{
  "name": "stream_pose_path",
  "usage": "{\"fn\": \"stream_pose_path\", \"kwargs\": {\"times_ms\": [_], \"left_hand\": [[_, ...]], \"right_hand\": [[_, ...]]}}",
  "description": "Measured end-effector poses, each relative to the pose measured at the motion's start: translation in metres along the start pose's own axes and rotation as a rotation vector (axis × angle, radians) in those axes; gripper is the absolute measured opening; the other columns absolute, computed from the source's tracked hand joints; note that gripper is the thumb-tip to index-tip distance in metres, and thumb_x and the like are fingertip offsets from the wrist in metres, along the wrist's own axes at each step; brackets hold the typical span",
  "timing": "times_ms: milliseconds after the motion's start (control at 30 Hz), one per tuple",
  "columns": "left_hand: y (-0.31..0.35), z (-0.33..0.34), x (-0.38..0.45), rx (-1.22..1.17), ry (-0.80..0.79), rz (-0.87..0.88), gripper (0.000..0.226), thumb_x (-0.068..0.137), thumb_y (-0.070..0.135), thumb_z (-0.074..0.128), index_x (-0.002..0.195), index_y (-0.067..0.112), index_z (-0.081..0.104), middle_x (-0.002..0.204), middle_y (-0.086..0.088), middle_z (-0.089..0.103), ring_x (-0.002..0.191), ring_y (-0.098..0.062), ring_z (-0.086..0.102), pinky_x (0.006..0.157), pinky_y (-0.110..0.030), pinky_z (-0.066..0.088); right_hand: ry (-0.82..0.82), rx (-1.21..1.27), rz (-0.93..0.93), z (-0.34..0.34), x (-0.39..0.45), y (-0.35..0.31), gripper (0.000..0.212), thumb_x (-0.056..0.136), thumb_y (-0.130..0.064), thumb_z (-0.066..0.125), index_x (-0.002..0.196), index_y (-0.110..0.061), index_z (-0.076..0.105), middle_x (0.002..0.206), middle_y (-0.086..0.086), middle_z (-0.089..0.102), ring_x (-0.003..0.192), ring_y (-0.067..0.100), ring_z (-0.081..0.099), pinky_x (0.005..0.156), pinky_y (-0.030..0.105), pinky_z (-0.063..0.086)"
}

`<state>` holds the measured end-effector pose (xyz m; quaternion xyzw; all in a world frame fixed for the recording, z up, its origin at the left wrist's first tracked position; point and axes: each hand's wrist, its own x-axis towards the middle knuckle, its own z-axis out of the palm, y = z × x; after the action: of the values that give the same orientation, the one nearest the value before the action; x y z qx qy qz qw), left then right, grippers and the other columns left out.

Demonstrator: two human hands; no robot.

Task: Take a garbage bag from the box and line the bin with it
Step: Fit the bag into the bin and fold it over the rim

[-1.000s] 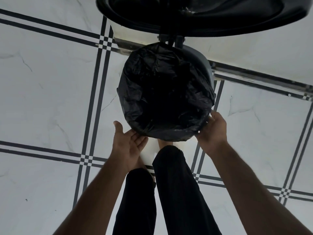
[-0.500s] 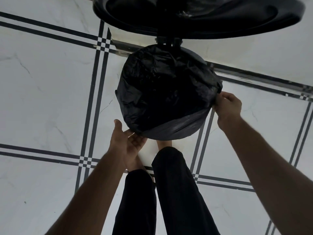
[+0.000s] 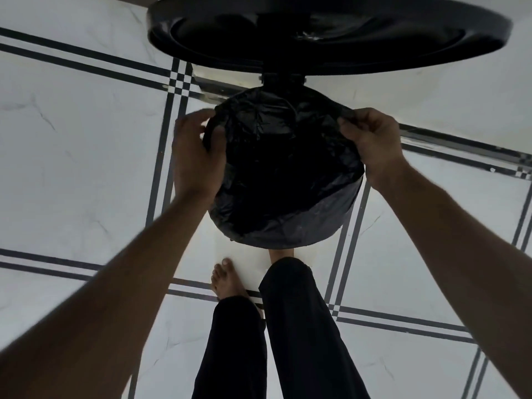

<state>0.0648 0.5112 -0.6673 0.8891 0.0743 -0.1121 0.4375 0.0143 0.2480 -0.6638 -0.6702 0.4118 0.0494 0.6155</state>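
Note:
A round dark bin (image 3: 331, 223) stands on the tiled floor in front of my feet, its lid (image 3: 328, 33) raised at the back. A black garbage bag (image 3: 285, 156) lies inside it and is folded over the rim. My left hand (image 3: 195, 156) grips the bag's edge at the bin's left side, fingers curled round the plastic. At the far right of the rim, my right hand (image 3: 371, 139) pinches the bag's edge between thumb and fingers. The box of bags is not in view.
White marble-look floor tiles (image 3: 72, 156) with black double lines surround the bin. My bare left foot (image 3: 227, 280) and dark trouser legs (image 3: 302, 326) are just in front of the bin. A metal strip (image 3: 460, 145) runs along the wall base behind.
Both hands rose from the bin's near underside to its upper rim. The right went first to the right side; the left followed and took hold of the bag's left edge.

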Motion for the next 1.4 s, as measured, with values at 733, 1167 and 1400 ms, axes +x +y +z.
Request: {"fn": "stream_pose_path", "kwargs": {"times_ms": [733,1167,1400], "left_hand": [[-0.337,0.133,-0.158,0.512,-0.06,-0.601,0.042,0.086,0.011,0.049,0.125,0.011,0.033,0.119,-0.026,0.057,0.11,-0.044,0.057,0.094,-0.058,0.046],[-0.367,0.129,-0.161,0.286,0.045,-0.616,0.041,0.093,0.019,0.043,0.129,0.017,0.022,0.138,-0.024,0.049,0.128,-0.041,0.047,0.108,-0.054,0.036],[-0.057,0.029,-0.032,0.143,0.234,-0.281,0.045,0.095,0.025,0.053,0.138,0.017,0.042,0.127,-0.008,0.05,0.115,-0.023,0.055,0.095,-0.031,0.046]], "right_hand": [[-0.166,-0.021,0.029,0.007,0.074,-0.009,0.021,0.087,0.002,0.066,0.079,-0.016,0.072,0.074,-0.001,0.072,0.069,0.013,0.068,0.071,0.027,0.057],[0.253,-0.238,-0.065,-0.027,-0.024,0.021,0.066,0.086,-0.052,0.067,0.143,-0.031,0.041,0.133,-0.005,0.051,0.119,0.005,0.054,0.095,0.023,0.049],[0.286,-0.129,0.142,-0.019,-0.092,0.059,0.072,0.08,-0.006,0.079,0.139,-0.028,0.044,0.113,-0.002,0.06,0.091,0.017,0.069,0.086,0.039,0.06]]}}
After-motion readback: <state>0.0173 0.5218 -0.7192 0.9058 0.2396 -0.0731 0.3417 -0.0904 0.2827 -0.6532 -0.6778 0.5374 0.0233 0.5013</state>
